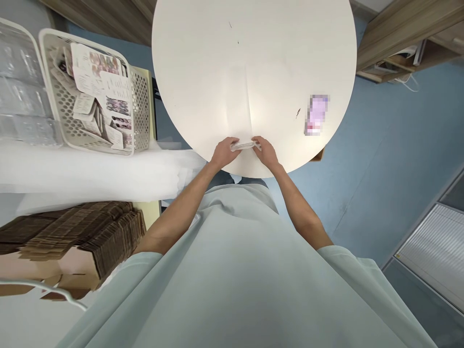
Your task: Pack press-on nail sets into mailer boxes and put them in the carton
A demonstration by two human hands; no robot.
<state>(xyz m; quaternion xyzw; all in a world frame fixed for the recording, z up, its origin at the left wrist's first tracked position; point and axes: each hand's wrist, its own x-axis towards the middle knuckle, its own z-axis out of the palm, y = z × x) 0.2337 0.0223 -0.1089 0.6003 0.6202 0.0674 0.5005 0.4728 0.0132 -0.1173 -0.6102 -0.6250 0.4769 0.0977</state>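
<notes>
At the near edge of the round white table [195, 58], my left hand [223, 153] and my right hand [267, 153] face each other. Between them is a small flat packet [242, 145] in whitish translucent wrap, gripped at its left end by the left fingers and at its right end by the right. From the packet a thin translucent white strip of wrapping sheet [238, 101] runs away from me, flat on the tabletop. What lies inside the wrap cannot be made out.
A pixelated pinkish-purple rectangle [317, 115] is at the table's right. On the left stand a white perforated basket [140, 108] of printed cards, clear plastic packages [21, 87], a pile of white sheets [145, 171] and stacked flattened cardboard boxes [108, 232]. Wooden shelving [402, 36] is at upper right.
</notes>
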